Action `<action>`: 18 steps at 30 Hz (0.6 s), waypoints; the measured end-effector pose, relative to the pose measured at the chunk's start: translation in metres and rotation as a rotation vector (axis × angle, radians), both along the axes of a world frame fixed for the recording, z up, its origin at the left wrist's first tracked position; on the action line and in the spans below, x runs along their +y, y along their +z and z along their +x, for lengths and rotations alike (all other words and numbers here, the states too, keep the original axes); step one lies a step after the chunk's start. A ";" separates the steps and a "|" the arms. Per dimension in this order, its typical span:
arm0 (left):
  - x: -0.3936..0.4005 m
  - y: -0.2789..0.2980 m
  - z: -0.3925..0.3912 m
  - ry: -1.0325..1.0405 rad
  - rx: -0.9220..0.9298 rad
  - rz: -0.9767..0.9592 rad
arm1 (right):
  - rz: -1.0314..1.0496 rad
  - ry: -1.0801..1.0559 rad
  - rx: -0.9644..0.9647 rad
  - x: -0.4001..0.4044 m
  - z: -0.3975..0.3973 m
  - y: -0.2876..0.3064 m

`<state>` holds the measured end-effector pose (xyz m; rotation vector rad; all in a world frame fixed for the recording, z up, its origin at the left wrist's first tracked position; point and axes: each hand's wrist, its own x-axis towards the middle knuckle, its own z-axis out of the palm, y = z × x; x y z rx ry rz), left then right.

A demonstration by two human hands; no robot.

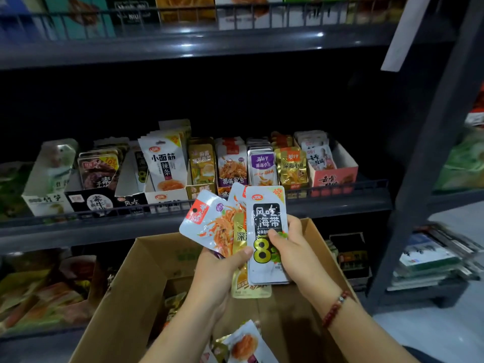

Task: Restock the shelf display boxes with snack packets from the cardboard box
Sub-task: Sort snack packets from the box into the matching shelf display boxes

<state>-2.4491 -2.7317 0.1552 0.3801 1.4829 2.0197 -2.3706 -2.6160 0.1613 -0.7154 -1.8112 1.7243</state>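
Right hand [293, 254] fingers curled round a white-and-black seaweed packet [267, 231], thumb pressed on its front near the big yellow 8, other fingers behind its right edge. Packet upright, frontmost of the fan. Left hand [222, 268] gripping the lower ends of a fanned bunch: thumb across the front, other fingers hidden behind. In that bunch a white packet with orange shreds [209, 226] tilted left, a gold packet [239, 237] between it and the seaweed packet, gold bottom edge poking out below. Both packets overlapped by the seaweed one.

Directly under the hands, open cardboard box [146, 273], flaps up, more snack packets loose in the bottom [243, 344], contents partly hidden by forearms. Red bead bracelet [335, 309] on right wrist.

Beyond the fan, middle shelf [78, 231] with wire front rail, row of display boxes side by side. From left: white box with pale packets [49, 179]; black box with dark meat-picture packets [97, 176]; black box nearly empty, one seaweed-type packet at back [138, 169]; white box with tall white packets [163, 166]; gold-green packets [201, 163]; orange-shred packets [231, 166]; purple packets [262, 166]; gold packets [292, 166]; pink box with white packets [332, 176]. Upper shelf stock blurred.
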 end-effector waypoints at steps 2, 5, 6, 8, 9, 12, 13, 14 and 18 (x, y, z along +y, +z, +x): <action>0.004 0.004 -0.002 0.001 0.024 -0.011 | -0.023 -0.014 0.000 0.001 0.000 0.004; 0.013 0.009 -0.003 0.000 0.046 -0.029 | 0.011 -0.060 -0.016 0.008 -0.002 0.011; 0.016 0.010 -0.004 0.006 0.043 -0.034 | 0.003 -0.072 -0.015 0.012 -0.003 0.014; 0.022 0.011 -0.004 0.025 0.033 -0.044 | -0.050 -0.068 -0.009 0.021 -0.006 0.018; 0.024 0.012 -0.004 0.033 0.026 -0.044 | -0.085 -0.061 -0.004 0.024 -0.007 0.020; 0.024 0.014 -0.009 0.070 -0.011 -0.033 | -0.126 -0.043 0.013 0.033 -0.017 0.025; 0.022 0.014 -0.013 0.083 -0.024 -0.031 | -0.114 -0.037 0.010 0.035 -0.022 0.027; 0.020 0.015 -0.018 0.095 -0.033 -0.034 | -0.098 -0.031 0.007 0.037 -0.028 0.031; 0.006 0.020 -0.044 0.151 -0.014 -0.038 | -0.074 -0.001 0.025 0.038 -0.060 0.045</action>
